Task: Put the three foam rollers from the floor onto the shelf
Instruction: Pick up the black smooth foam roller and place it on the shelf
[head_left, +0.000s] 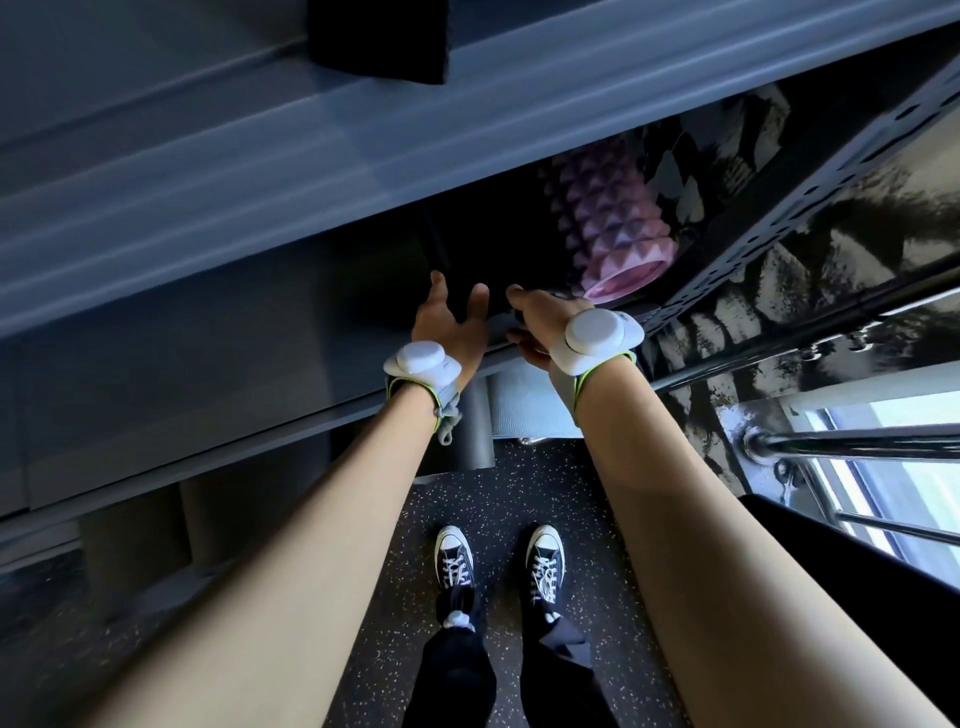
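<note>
A pink foam roller (605, 228) lies on the dark shelf (332, 171), beyond and to the right of the right hand (540, 325). Its surface is covered in rows of small raised pyramids, and its round hollow end faces outward near the shelf edge. The far end fades into shadow. Behind it a dark object with pale patches is too dim to identify.

The shelf boards are smooth grey with a soft sheen; the upright to the right is glossy black metal pierced with slots.

Between the two hands sits something dark and smooth at the shelf edge, nearly lost in the gloom, so its shape is hard to make out. The left hand (449, 327) is spread open, fingers apart, its palm turned toward that dark thing. The right hand curls over the near edge, fingers bent down around it; whether it truly grips cannot be told.

Below the hands, a grey ribbed mat (524, 405) hangs partly hidden. Speckled rubber floor (498, 499) shows underneath.
</note>
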